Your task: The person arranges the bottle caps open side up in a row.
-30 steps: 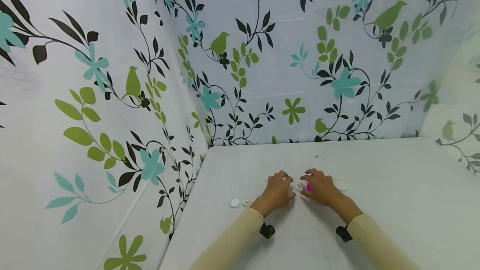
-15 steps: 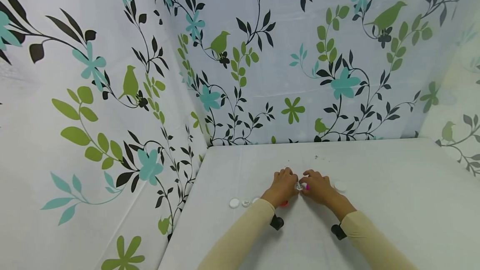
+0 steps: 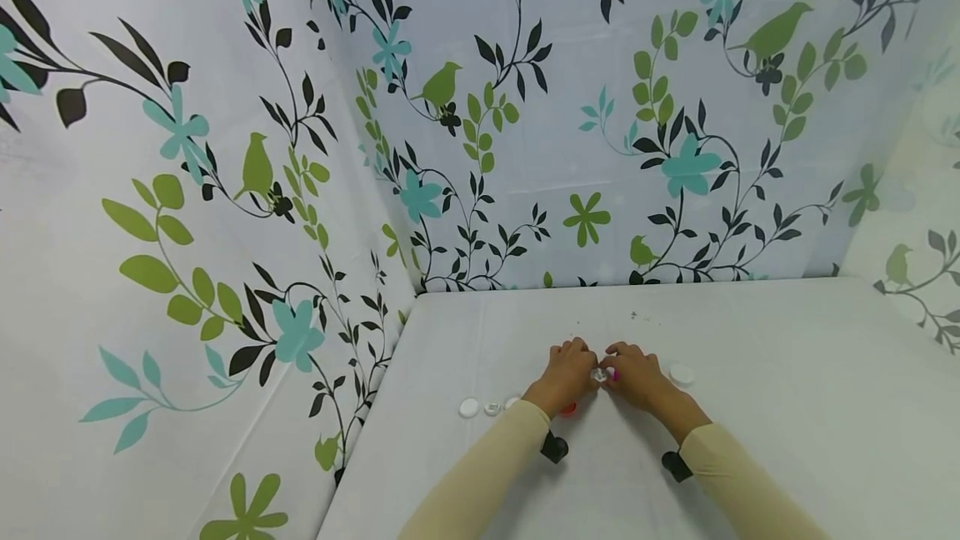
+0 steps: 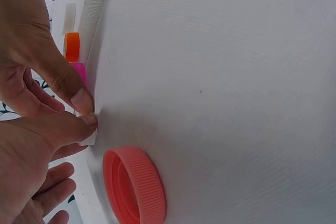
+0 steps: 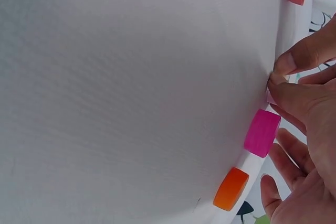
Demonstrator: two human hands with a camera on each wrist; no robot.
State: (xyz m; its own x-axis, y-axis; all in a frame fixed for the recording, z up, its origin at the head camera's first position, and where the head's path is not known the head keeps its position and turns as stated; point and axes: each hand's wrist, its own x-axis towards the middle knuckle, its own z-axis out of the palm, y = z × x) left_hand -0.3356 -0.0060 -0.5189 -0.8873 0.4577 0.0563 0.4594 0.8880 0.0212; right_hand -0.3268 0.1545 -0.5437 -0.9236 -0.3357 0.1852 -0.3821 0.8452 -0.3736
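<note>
My left hand (image 3: 564, 377) and right hand (image 3: 633, 377) meet at the middle of the table. Between their thumbs and fingertips they pinch a small whitish cap (image 3: 598, 375), mostly hidden by the fingers; a white edge of that cap (image 4: 88, 139) shows in the left wrist view. Just right of it, by the right hand, stands a magenta cap (image 5: 262, 133). An orange cap (image 5: 231, 189) is farther along, under the right hand. Below the left hand lies a ribbed red bottle cap (image 4: 134, 184), its hollow side showing.
On the white table (image 3: 787, 390), a white cap (image 3: 468, 407), a smaller white one (image 3: 492, 408) and another partly covered one (image 3: 512, 401) line up left of the left forearm. A flat white lid (image 3: 681, 373) lies right of the right hand. Patterned curtains (image 3: 480, 148) stand behind.
My left hand has moved right to the whitish cap, uncovering the red cap below it. The right hand has closed in on the same cap. During the last half second both hands stay nearly still.
</note>
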